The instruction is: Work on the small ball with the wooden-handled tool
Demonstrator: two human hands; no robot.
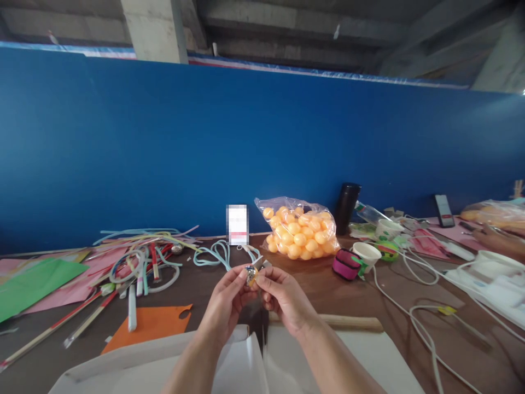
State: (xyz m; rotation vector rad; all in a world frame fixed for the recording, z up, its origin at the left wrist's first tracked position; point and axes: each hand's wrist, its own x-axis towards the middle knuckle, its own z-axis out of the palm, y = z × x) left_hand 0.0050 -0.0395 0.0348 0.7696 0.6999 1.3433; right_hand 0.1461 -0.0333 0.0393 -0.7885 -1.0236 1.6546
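Above the table's near middle, a small shiny silver ball [250,273] with an orange-yellow patch on its lower right is held between both hands. My left hand [227,300] pinches it from the left with thumb and fingers. From the other side, my right hand [285,298] has its thumb and curled fingers closed at the ball's right edge. A dark grey bit shows by the right fingertips, too small to name. Under my forearms lie white box-like panels [315,361] with a dark gap between them. Another silver ball [177,249] rests among tubes on the left.
A clear bag of orange balls [301,232] stands beyond my hands, beside a black bottle [348,208]. Coloured paper [45,282], sticks and light-blue tubing [213,256] lie leftward. Rightward are a pink pouch [345,265], paper cups [366,256], white cables [422,328] and a phone [444,210].
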